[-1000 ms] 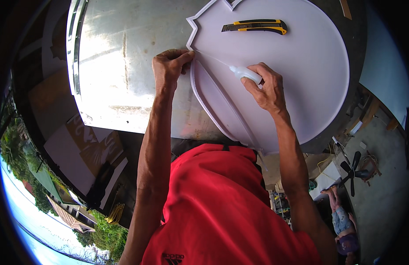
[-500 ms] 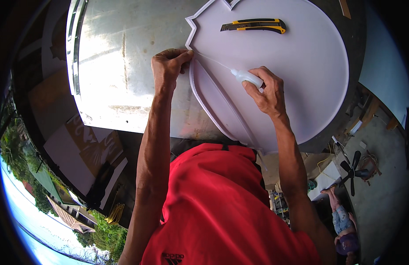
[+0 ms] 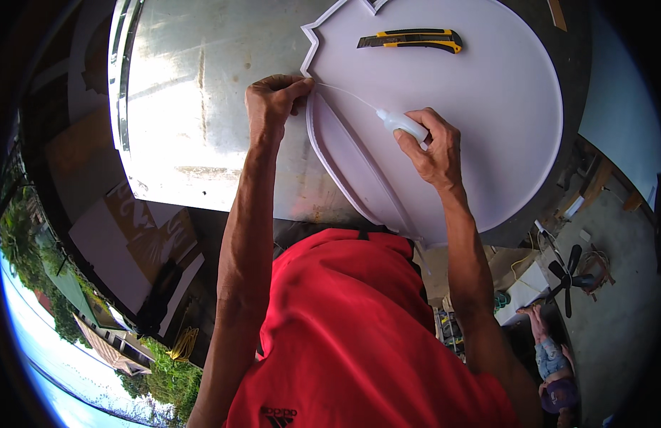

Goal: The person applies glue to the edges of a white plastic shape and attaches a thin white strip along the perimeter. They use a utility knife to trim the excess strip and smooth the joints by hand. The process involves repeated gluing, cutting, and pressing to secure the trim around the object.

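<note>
A white rounded panel [image 3: 480, 121] with a raised rim and a notched upper left edge lies in front of me. My left hand [image 3: 273, 100] is closed at that rim, thumb and fingertips pinching its edge just below the notches. In my right hand [image 3: 437, 146] is a small translucent squeeze bottle [image 3: 402, 124], tilted over the panel. From its tip a thin, bowed tube or thread runs to my left fingertips. On the panel's upper part rests a black-and-yellow utility knife [image 3: 410, 40], blade end toward the left. A narrow strip [image 3: 362, 160] stands along the panel's lower left.
A shiny metal sheet [image 3: 180, 107] covers the left of the work surface. Down at the right are a black-bladed fan [image 3: 567, 278] and a person [image 3: 555, 364] lying or sitting. Several boards [image 3: 123, 250] lean at lower left.
The bottle and my right hand have shifted slightly to the right. The thin tube or thread bows more. My left hand keeps its pinch at the rim.
</note>
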The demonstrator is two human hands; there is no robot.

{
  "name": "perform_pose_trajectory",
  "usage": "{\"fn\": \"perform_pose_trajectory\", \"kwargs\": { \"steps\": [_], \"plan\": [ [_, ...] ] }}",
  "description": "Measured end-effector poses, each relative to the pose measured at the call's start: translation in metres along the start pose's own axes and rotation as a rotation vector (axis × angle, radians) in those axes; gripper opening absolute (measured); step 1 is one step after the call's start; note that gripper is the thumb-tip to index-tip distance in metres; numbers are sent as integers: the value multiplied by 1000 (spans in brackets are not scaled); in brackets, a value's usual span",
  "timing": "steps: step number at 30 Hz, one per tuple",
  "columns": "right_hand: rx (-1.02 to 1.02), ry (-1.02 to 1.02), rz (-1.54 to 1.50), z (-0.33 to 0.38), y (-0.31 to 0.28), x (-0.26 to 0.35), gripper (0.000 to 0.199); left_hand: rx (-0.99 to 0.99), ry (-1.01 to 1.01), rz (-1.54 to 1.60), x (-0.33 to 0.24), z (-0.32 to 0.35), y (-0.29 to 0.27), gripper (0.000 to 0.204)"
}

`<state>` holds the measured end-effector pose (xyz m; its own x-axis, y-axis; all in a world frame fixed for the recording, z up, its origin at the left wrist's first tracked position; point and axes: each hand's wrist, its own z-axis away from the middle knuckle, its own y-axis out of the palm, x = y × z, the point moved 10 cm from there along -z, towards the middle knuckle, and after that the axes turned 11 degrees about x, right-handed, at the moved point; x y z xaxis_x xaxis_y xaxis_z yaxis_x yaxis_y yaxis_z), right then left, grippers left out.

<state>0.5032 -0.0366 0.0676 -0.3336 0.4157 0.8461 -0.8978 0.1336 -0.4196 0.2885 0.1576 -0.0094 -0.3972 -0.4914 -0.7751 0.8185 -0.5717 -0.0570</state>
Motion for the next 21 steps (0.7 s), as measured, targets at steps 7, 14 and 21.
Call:
{"fn": "perform_pose_trajectory", "kwargs": {
  "steps": [7,14,21],
  "plan": [
    [-5,20,-11,1,-1,1,23,9,9,-23,2,-1,-1,26],
    [-12,-4,1,-2,3,0,23,10,3,-38,0,0,1,26],
    [-28,-66,111,-2,1,8,22,23,-23,-24,3,-4,0,23]
  ]
}}
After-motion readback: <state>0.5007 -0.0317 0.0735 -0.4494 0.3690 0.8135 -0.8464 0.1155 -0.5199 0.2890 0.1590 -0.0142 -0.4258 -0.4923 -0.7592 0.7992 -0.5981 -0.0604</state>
